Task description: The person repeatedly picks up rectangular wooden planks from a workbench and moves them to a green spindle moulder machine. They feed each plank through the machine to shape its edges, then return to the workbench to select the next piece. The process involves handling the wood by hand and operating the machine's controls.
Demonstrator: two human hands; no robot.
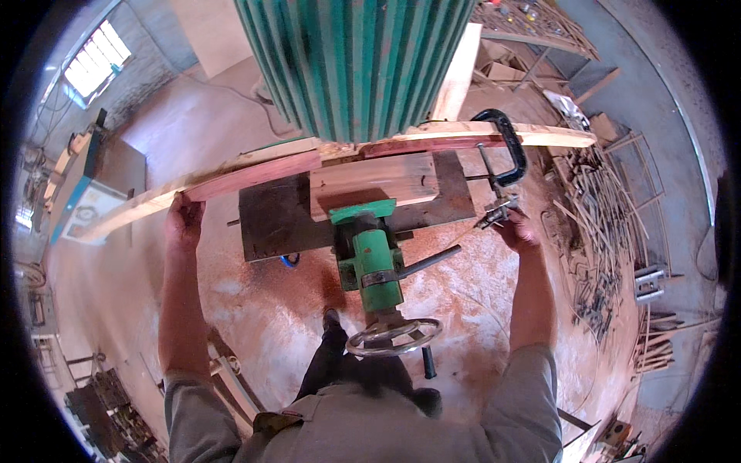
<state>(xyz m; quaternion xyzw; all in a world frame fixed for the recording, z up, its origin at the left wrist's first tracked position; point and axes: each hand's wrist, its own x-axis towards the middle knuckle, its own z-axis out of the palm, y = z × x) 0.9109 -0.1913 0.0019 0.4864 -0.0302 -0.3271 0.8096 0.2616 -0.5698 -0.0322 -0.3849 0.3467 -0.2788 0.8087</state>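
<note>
At the left, my left hand (185, 220) is closed on the near end of a reddish wooden strip (255, 175), which lies along a long pale wooden board (147, 202). My right hand (519, 230) is closed around a dark metal fitting (498, 210), just below a black G-clamp (509, 147) that grips the pale board on the right. Between my hands, a wide reddish wood block (374, 185) sits on a dark metal machine table (278, 220). A green screw vise (374, 262) presses its jaw toward the block's near side.
A ribbed green motor housing (359, 62) stands over the board. Nearer to me are a steel handwheel (394, 337) and a lever (430, 262). Sawdust covers the floor (463, 309). Scrap wood strips (598, 224) are heaped at the right, and a cabinet (100, 181) stands far left.
</note>
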